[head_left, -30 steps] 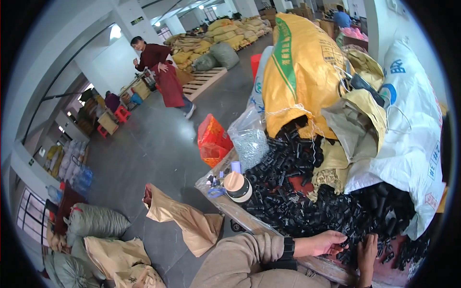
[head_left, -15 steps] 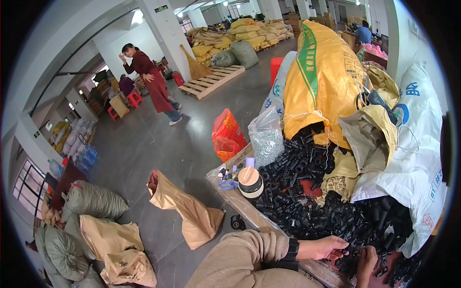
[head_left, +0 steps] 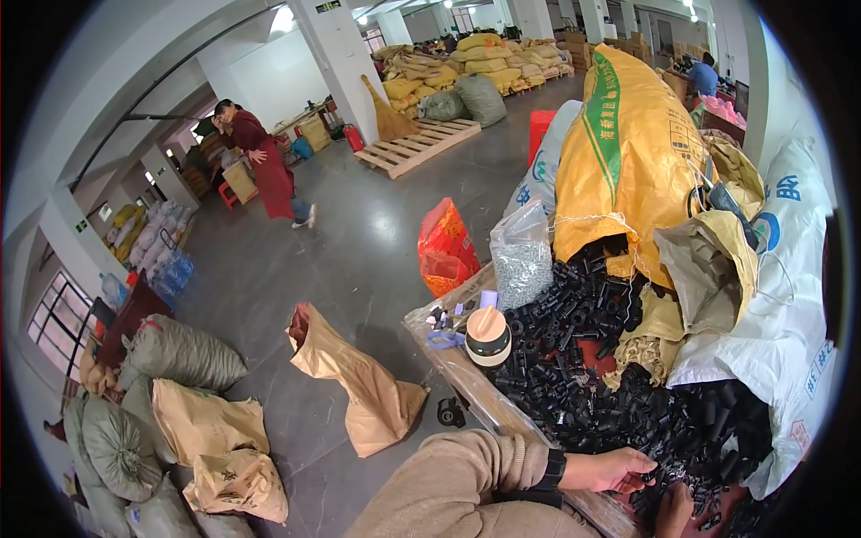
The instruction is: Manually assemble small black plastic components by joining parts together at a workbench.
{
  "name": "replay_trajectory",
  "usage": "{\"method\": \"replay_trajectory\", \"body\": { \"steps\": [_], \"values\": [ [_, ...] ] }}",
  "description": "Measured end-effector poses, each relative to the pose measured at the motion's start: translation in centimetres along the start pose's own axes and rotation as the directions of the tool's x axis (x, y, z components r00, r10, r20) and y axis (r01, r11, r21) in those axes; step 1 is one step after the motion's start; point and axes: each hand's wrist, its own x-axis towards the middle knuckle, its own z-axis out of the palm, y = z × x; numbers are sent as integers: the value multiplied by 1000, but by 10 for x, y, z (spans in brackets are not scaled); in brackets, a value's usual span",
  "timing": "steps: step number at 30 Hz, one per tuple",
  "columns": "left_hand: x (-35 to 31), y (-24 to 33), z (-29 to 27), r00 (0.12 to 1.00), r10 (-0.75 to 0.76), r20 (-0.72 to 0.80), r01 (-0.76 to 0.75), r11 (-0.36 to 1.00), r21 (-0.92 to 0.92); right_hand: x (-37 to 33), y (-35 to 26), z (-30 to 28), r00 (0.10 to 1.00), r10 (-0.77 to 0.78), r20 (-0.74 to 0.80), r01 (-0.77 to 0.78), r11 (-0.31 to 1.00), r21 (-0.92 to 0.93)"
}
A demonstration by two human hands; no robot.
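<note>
At the lower right, my left hand (head_left: 613, 470) reaches in from a beige sleeve with a dark cuff. Its thumb and fingers pinch a small black plastic part that shows only partly at the fingertips. My right hand (head_left: 674, 509) is just beside it, fingers curled together; what they hold, if anything, is hidden. Both hands are at the near edge of a spread heap of small black plastic parts (head_left: 574, 390) on a reddish tabletop. A large yellow woven sack (head_left: 641, 170) lies behind, its mouth spilling more of these parts.
A clear bag of small metal pieces (head_left: 522, 269), a lidded jar (head_left: 488, 339) and purple-handled scissors (head_left: 445, 340) stand along the table's left side. White sacks (head_left: 789, 269) border the right. A brown paper bag (head_left: 359, 386) stands on the floor; a person in dark red (head_left: 260, 157) is beyond.
The view has swung slightly left, so most things sit farther right in it. The person in dark red has stepped away leftward. My hands stay close together at the heap, the left still pinching.
</note>
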Motion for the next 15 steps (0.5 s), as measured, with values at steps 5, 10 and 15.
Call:
{"method": "replay_trajectory", "body": {
  "steps": [5,10,15],
  "values": [
    [-2,0,-4,1000,-5,-9,5,1000,1,1,-5,-7,997,-27,-76,39,987,157],
    [-3,0,0,1000,-9,-17,9,1000,1,-1,-12,-16,997,78,14,-79,991,108],
    [1,-2,-2,1000,-11,0,11,1000,-15,1,-24,-26,997,77,19,-79,988,133]
  ]
}}
